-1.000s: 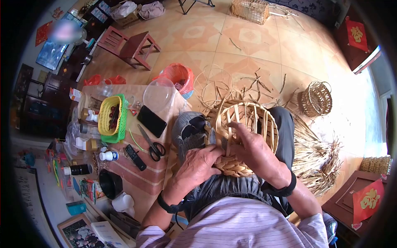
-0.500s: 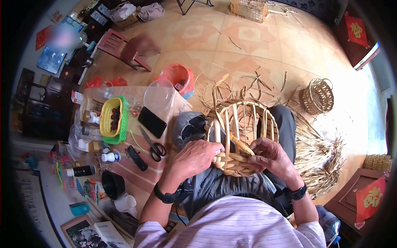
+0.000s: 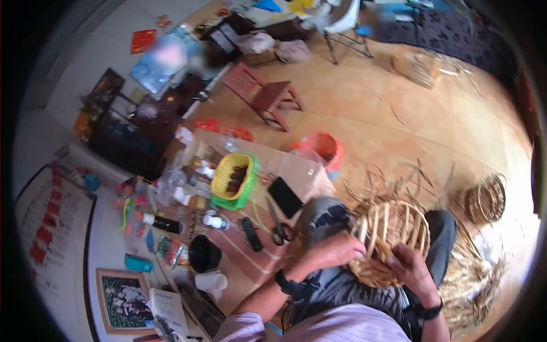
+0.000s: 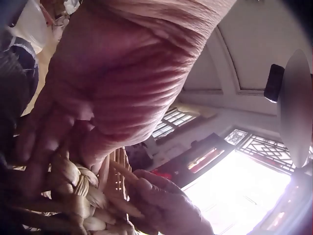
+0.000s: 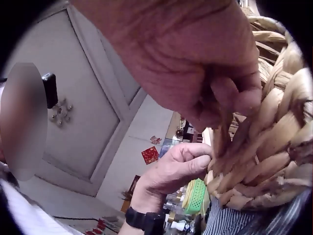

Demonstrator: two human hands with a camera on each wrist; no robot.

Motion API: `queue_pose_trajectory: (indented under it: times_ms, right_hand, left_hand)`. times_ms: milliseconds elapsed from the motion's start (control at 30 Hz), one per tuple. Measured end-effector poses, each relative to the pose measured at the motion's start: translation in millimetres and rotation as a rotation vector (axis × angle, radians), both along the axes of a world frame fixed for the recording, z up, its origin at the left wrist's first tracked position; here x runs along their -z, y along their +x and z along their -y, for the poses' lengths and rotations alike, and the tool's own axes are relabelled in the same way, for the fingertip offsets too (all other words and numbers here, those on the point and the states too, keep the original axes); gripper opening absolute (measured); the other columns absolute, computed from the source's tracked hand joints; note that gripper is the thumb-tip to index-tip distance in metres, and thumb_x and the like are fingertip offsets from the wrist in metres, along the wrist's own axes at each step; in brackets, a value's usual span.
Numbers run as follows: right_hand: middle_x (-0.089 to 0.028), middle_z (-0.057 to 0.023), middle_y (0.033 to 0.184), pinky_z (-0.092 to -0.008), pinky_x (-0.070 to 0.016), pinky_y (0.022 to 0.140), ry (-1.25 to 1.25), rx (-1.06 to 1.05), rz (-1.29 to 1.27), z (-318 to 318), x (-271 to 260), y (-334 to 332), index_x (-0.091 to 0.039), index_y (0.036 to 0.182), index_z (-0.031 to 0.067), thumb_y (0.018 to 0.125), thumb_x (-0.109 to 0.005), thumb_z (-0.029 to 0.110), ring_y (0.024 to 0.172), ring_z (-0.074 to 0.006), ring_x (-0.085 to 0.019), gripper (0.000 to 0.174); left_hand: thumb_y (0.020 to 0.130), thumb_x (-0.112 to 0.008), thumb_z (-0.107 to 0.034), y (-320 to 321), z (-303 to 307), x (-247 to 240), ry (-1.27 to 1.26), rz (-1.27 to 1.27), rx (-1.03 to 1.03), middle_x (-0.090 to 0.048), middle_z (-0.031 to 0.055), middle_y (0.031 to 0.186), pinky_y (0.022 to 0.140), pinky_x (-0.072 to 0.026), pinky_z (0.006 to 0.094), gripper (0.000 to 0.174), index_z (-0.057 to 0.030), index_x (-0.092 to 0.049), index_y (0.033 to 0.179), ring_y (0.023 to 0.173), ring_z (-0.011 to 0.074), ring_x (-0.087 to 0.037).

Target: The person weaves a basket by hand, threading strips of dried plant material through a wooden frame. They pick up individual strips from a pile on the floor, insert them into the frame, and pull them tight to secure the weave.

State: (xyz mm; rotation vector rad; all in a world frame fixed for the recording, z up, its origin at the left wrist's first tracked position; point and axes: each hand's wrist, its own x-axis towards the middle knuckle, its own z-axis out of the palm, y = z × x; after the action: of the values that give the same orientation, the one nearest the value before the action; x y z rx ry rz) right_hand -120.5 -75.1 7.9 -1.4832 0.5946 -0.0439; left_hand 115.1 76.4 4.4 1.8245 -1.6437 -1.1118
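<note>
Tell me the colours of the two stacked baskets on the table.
Yellow basket inside a green one; the head view shows it best.

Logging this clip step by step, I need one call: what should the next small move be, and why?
Probably draw the strip snug against the braided edge: the right hand already pinches it there, and the left hand grips the basket alongside.

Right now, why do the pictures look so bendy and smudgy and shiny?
Head view: lens bends everything inside a dark round border, and the basket looks soft; left wrist view: the bright opening glares white; right wrist view: the right hand looks shadowy, the left hand lighter.
</note>
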Motion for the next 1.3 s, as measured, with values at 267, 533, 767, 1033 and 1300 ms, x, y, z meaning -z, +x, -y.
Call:
queue_pose_trajectory:
  times_ms: [267, 533, 767, 1033, 1300]
  right_hand:
    - [-0.058, 0.0006, 0.069, -0.0234, -0.0455, 0.052, 0.320, 0.075, 0.078, -1, 19, -17, -0.060, 0.096, 0.0024, 0.104, -0.070, 0.014, 0.058, -0.0056, -0.056, 0.017]
    - [-0.066, -0.0043, 0.078, -0.0262, -0.0484, 0.049, 0.104, 0.030, -0.003, -5, 1, -9, -0.062, 0.110, -0.0044, 0.099, -0.076, 0.016, 0.062, -0.0075, -0.060, 0.027]
    - [-0.052, -0.0010, 0.061, -0.0296, -0.0492, 0.044, 0.282, 0.027, 0.116, 15, 35, -36, -0.059, 0.098, -0.0014, 0.100, -0.074, 0.024, 0.046, -0.0122, -0.052, 0.029]
    - [-0.067, -0.0118, 0.071, -0.0327, -0.0564, 0.046, 0.239, 0.040, 0.093, 21, 73, -65, -0.061, 0.100, -0.0034, 0.103, -0.066, 0.024, 0.051, -0.0230, -0.067, 0.028]
    - [-0.070, -0.0124, 0.069, -0.0291, -0.0467, 0.039, 0.223, -0.035, -0.008, 32, 90, -108, -0.070, 0.089, -0.0015, 0.090, -0.081, 0.038, 0.042, -0.0192, -0.060, 0.041]
  left_hand:
    - [0.098, -0.064, -0.016, -9, 1, 1, 0.200, -0.245, -0.124, -0.073, 0.0137, 0.083, 0.060, -0.0585, 0.0330, 0.024, 0.0054, -0.073, 0.107, 0.062, 0.0201, -0.073]
    - [0.097, -0.066, -0.006, -9, -16, 15, 0.083, -0.312, -0.173, -0.075, 0.0178, 0.097, 0.061, -0.0581, 0.0331, 0.035, 0.0009, -0.066, 0.131, 0.064, 0.0172, -0.071]
    - [0.096, -0.064, 0.000, -7, -17, 12, 0.067, -0.415, -0.146, -0.077, 0.0180, 0.101, 0.059, -0.0585, 0.0323, 0.035, 0.0007, -0.066, 0.131, 0.064, 0.0165, -0.071]
    - [0.091, -0.066, -0.007, -29, -19, 1, -0.255, 0.411, -0.101, -0.067, 0.0125, 0.099, 0.082, -0.0556, 0.0401, 0.030, -0.0033, -0.066, 0.120, 0.091, 0.0297, -0.070]
    - [0.081, -0.077, -0.016, -73, -6, 18, -0.462, 0.429, -0.117, -0.060, 0.0065, 0.104, 0.094, -0.0474, 0.0411, 0.043, -0.0061, -0.063, 0.121, 0.100, 0.0261, -0.062]
